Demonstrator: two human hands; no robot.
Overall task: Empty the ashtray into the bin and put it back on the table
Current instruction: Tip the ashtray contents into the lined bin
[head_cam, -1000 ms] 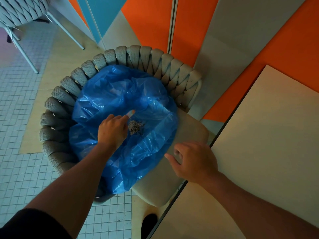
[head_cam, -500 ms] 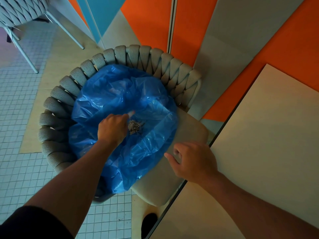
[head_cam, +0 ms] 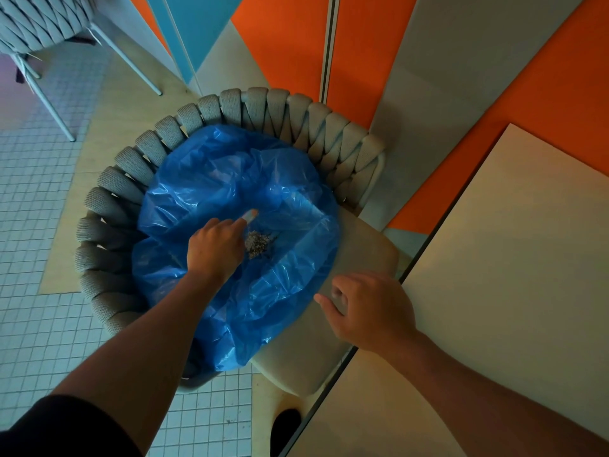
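Centre frame: left hand (head_cam: pixel 214 247) is reaching into the blue bag (head_cam: pixel 237 245), fingers curled round something mostly hidden, probably the ashtray. One ash pile (head_cam: pixel 258 244) is lying in the bag, so emptying looks done. Right hand (head_cam: pixel 369 308) is hovering empty, fingers released. Return to the counter (head_cam: pixel 510 258) is pending. One bag, two chairs.

- No text, label, brand, number or sign can be read anywhere in the head view.
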